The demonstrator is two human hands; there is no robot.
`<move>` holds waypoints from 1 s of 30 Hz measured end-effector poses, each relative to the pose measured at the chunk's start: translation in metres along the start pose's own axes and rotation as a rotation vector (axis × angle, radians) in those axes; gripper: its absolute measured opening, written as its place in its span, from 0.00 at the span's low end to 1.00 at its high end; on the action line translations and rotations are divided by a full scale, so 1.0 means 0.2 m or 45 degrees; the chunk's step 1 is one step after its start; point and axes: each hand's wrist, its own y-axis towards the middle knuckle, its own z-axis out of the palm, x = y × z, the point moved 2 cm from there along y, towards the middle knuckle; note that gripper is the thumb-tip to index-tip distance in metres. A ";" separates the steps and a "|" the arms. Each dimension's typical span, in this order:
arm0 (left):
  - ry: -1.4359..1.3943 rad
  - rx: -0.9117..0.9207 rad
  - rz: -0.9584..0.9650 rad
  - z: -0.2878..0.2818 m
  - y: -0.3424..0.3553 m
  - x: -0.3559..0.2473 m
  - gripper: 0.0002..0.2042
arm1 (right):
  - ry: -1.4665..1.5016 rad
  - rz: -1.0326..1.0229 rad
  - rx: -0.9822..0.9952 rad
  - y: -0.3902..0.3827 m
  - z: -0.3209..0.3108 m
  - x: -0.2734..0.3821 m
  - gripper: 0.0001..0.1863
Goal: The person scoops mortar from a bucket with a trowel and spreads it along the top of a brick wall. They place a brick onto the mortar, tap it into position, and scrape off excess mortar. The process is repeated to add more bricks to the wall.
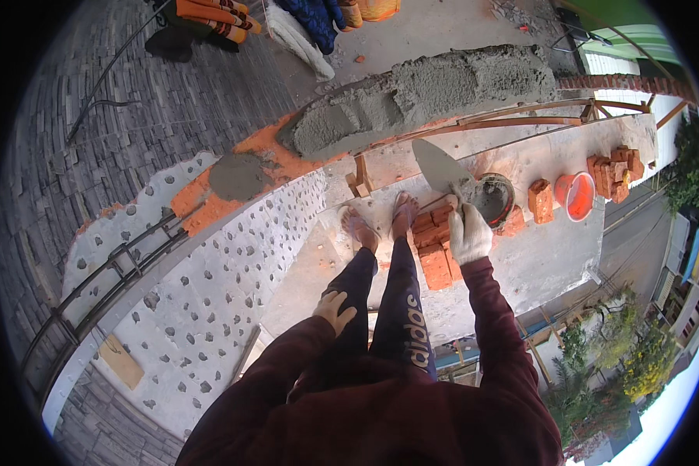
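Note:
My right hand, in a white glove, is closed around the handle of a trowel. Its grey, mortar-smeared blade points away from me and to the left, toward the wall top. Just beyond the glove stands a dark bucket with grey mortar inside. Stacked red bricks lie beside and below this hand. My left hand rests against my left leg with its fingers apart, holding nothing. Ahead, a thick bed of wet mortar covers the curved wall top, and a smaller mortar patch sits on bare orange brick.
I stand on a raised plank platform. An orange bucket and more bricks stand along it to the right, with a drop to the street beyond. Metal railing bars cross the left. Cloths lie at the back.

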 end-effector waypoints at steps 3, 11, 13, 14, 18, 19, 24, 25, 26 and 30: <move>-0.029 -0.015 0.017 -0.01 0.02 -0.04 0.34 | -0.321 -0.106 -0.156 -0.15 -0.62 0.03 0.13; 0.182 0.026 0.032 -0.01 0.17 -0.15 0.33 | -1.001 -0.786 -0.094 0.50 -0.91 0.99 0.28; 0.206 0.056 0.037 0.00 0.17 -0.15 0.33 | -1.154 -0.901 0.073 0.67 -0.67 1.14 0.24; 0.210 0.055 0.061 0.00 0.17 -0.15 0.33 | -1.174 -0.989 0.107 0.73 -0.58 1.19 0.19; 0.160 0.087 0.064 0.04 0.16 -0.10 0.34 | -1.287 -0.855 0.224 0.89 -0.57 1.12 0.12; 0.148 0.060 0.076 0.06 0.16 -0.10 0.34 | -1.336 -0.843 0.163 0.92 -0.64 1.06 0.11; 0.171 0.049 0.057 0.07 0.17 -0.08 0.33 | -1.609 -0.889 -0.112 1.09 -1.04 0.75 0.08; 0.179 0.060 0.057 0.06 0.18 -0.07 0.33 | -1.657 -0.757 -0.077 1.12 -1.12 0.69 0.11; 0.165 0.055 0.088 0.04 0.19 -0.07 0.33 | -1.718 -0.558 -0.014 1.14 -1.21 0.63 0.15; 0.167 0.092 0.092 -0.06 0.24 -0.06 0.32 | -1.478 -0.529 -0.347 0.91 -1.57 0.46 0.17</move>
